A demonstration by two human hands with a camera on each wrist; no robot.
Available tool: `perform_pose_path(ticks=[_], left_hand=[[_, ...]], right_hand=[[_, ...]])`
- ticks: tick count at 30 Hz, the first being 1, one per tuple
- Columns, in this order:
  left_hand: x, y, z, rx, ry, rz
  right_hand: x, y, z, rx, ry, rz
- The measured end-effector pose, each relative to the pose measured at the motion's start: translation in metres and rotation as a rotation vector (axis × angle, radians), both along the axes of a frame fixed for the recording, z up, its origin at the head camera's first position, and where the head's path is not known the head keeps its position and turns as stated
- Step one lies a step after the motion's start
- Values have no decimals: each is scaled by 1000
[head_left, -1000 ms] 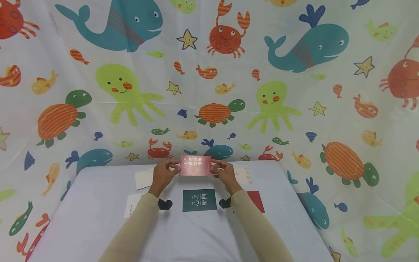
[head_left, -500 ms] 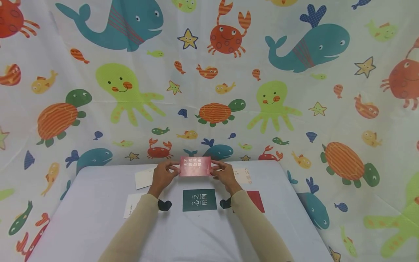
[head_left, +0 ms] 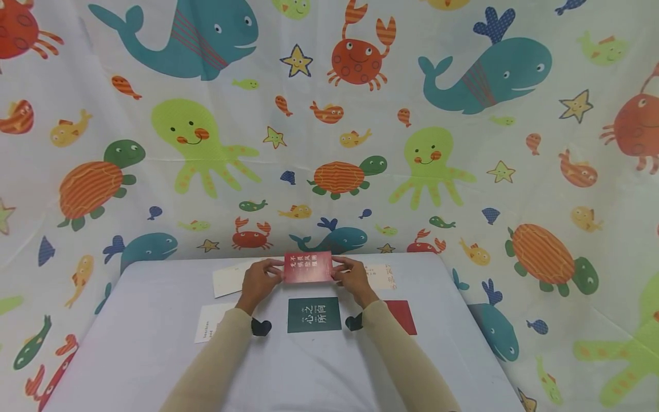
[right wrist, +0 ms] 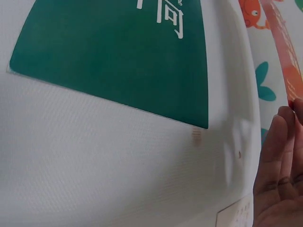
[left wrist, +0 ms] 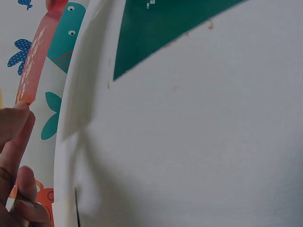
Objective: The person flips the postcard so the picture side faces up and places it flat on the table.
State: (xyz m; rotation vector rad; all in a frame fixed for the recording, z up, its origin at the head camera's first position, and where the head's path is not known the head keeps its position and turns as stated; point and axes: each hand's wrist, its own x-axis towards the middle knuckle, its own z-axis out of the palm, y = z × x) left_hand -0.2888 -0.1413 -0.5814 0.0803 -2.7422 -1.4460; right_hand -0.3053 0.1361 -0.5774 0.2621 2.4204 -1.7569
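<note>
A pinkish-red card point(head_left: 309, 267) with white Chinese characters is held up near the far edge of the table. My left hand point(head_left: 259, 283) pinches its left end between thumb and fingers, and my right hand point(head_left: 355, 279) pinches the right end. Both wrist views show the card tilted and nearly edge-on, with fingertips at its corner: the left hand point(left wrist: 19, 151) in one, the right hand point(right wrist: 279, 165) in the other. Just nearer than the held card, a dark green card point(head_left: 314, 315) with white characters lies flat on the white table.
Two pale cards lie at the left, a far one point(head_left: 226, 280) and a near one point(head_left: 207, 323) partly behind the left arm. Right of the hands are a cream card point(head_left: 381, 277) and a red card point(head_left: 403, 316). A sea-animal curtain point(head_left: 340, 137) hangs behind the table point(head_left: 149, 332).
Both hands have lowered the pinkish-red card slightly and brought it a little nearer. Its face has tilted somewhat. The other cards have stayed in place.
</note>
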Motion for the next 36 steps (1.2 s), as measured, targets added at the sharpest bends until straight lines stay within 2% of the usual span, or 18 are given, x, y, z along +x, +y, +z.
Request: perform_pose_path(ticks=[6,13,22,36], left_hand=[[-2,2,-9,-21,-26,-8],[-3,5,-16,-62,-25,-21],[-4,8,-23,-98,-41,-31],[-4,9,-26,-114,-63,-9]], right_hand=[[-1,-1,-6,62,-22,-12],[-1,0,-12,122,-62,-27],[3,-2,-13,200,-50,-6],[-1,-6,-16,250,-25,37]])
